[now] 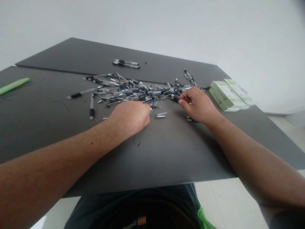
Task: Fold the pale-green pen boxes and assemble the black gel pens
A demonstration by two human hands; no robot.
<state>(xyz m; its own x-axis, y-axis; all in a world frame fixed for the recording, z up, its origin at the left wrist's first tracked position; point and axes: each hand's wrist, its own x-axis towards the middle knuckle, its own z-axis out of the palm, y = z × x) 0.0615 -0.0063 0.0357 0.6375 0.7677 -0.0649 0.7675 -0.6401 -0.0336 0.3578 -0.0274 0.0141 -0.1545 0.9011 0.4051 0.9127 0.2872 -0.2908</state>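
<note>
A loose pile of clear-barrelled gel pens (126, 92) with black grips spreads across the middle of the dark table. My left hand (130, 117) is closed at the near edge of the pile, back of the hand up. Its fingers are curled under, so whatever they hold is hidden. A couple of pens (160, 115) show just right of that fist. My right hand (197, 103) pinches the dark end of a pen (175, 98) at the pile's right side, between thumb and forefinger. Small pen parts (190, 118) lie below the right hand, partly covered by it.
Two light green-and-white boxes (228, 95) stand at the right edge of the table (152, 149). A few pens (125, 63) lie side by side at the back. A green tapered object (14, 86) rests at far left. One pen (91, 106) lies apart, left of the pile.
</note>
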